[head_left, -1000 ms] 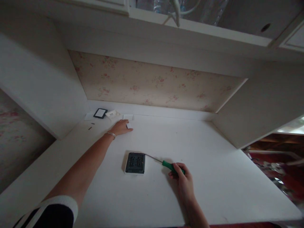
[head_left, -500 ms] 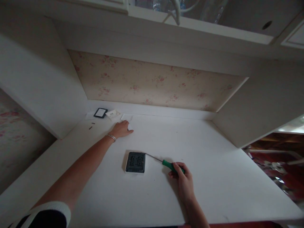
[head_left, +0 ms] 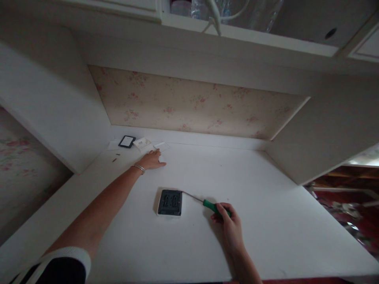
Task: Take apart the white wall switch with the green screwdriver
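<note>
My right hand (head_left: 230,227) is closed around the green handle of a screwdriver (head_left: 209,204). The screwdriver's thin shaft points left, its tip at the upper right corner of a black square socket panel with a white edge (head_left: 169,203), which lies on the white counter (head_left: 201,244). Farther back, my left hand (head_left: 151,159) is stretched out over the counter, thumb and fingers apart. Its fingertips are at the near edge of a thin white frame (head_left: 161,146). Whether they press on it I cannot tell.
Left of the frame lie a white plate (head_left: 142,143), a black-framed square piece (head_left: 127,141) and two small dark strips (head_left: 114,160). White side panels flank the counter, and an open overhead cupboard (head_left: 248,37) with a hanging white cable (head_left: 215,17) is above.
The white frame has turned slightly and shifted a little right, and my left fingers have spread away from a white piece beneath them. My right hand and the screwdriver hold nearly the same position.
</note>
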`<state>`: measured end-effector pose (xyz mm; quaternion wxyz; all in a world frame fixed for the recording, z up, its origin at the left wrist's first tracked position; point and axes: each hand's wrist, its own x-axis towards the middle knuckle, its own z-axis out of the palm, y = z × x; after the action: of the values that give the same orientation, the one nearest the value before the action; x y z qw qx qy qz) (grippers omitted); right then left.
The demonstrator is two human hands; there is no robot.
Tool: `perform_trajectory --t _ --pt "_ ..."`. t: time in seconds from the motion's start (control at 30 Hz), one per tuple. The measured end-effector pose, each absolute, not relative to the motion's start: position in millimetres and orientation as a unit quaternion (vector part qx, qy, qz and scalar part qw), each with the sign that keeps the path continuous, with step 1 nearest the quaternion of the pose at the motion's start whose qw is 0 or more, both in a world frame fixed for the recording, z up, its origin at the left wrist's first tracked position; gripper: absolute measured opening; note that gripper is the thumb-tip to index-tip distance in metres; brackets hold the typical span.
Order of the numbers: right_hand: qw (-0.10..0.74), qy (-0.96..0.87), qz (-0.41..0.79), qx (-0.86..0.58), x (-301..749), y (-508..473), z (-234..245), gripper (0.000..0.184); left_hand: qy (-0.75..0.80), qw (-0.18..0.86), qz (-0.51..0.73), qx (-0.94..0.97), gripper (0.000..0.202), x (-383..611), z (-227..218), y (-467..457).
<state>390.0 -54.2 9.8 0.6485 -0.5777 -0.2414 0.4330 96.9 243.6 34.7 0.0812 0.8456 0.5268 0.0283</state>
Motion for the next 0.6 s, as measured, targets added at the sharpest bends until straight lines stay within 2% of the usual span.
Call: perform_trajectory --t 0.6 --pt "0.642 -0.252 0.444 -0.572 394.0 -54.5 1.5 0.036 0.597 0.031 0.036 0.801 0.059 84.0 35.4 221.2"
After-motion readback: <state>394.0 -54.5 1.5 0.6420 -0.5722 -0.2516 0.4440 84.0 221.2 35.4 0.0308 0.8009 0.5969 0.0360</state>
